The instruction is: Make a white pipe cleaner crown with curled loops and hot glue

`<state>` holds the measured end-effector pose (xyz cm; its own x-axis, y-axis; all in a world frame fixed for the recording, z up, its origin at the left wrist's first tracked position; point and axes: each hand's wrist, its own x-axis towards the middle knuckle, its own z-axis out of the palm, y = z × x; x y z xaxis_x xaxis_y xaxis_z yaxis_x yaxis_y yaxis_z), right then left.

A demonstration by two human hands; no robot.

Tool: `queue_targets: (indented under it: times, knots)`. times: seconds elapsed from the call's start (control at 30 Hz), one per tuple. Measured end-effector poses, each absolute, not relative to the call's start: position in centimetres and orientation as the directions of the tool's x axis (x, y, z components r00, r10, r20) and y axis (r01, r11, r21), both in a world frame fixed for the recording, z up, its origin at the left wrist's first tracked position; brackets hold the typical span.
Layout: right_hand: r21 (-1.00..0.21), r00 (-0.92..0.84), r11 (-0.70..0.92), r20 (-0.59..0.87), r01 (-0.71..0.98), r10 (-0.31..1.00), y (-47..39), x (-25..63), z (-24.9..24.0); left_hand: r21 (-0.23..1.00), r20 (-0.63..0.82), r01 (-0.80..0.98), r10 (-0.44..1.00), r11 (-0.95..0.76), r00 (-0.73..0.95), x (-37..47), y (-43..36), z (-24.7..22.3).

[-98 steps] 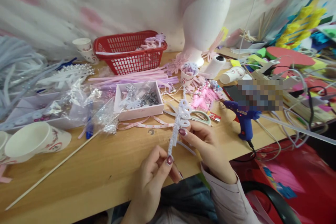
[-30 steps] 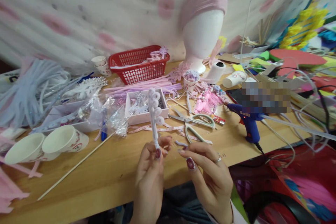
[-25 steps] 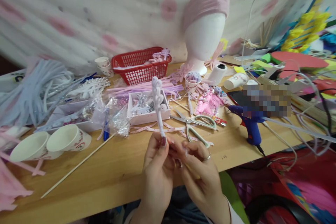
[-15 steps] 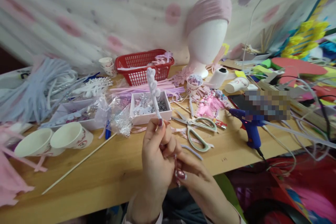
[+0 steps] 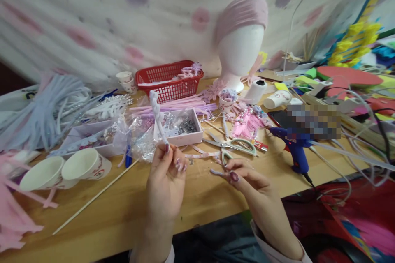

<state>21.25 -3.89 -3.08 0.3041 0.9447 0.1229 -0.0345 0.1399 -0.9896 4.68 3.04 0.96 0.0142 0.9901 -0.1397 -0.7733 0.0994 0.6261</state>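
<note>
Upright between the thumb and fingers of my left hand (image 5: 166,181) is a pale lilac fuzzy stem (image 5: 158,119) with a looped, braided-looking top. My right hand (image 5: 254,189) is apart from it, lower right of the scissors (image 5: 237,146), its thumb and index finger pinched at the end of a short lilac strip (image 5: 217,172). The scissors lie with blades apart, one handle ring partly hidden by my right fingers. Behind the stem sits a white box (image 5: 188,136) of silvery and dark small parts.
A red basket (image 5: 173,90) and white mannequin head (image 5: 240,49) stand at the back. Paper cups (image 5: 82,166) and a thin stick (image 5: 92,199) are at left. At right lies a blue glue gun (image 5: 296,154) with its cord.
My hands have moved apart. The left went left and slightly down with the stem; the right moved right and up to the short strip by the scissors.
</note>
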Motion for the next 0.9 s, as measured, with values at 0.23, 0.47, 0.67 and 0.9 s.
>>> queue_targets:
  times: [0.23, 0.47, 0.67, 0.9]
  knots:
    - [-0.901, 0.298, 0.292, 0.388, 0.321, 0.872, -3.4, 22.9, -2.3, 0.591, -0.179, -0.787, 0.980, 0.176, 0.084, 5.3, 3.1, 0.7]
    - [-0.830, 0.079, 0.410, 0.470, 0.378, 0.879, -2.5, 22.0, -3.0, 0.559, -0.207, -0.790, 0.965, 0.252, 0.161, 5.9, 2.6, 0.9]
    - [-0.785, 0.204, 0.503, 0.593, 0.362, 0.779, 0.1, 19.2, -3.2, 0.543, -0.251, -0.774, 0.942, 0.327, 0.222, 6.8, 1.4, 1.5]
    - [-0.795, 0.318, 0.399, 0.565, 0.458, 0.761, -0.4, 22.0, -2.8, 0.625, -0.251, -0.714, 0.948, 0.314, 0.198, 7.4, 1.1, 0.7]
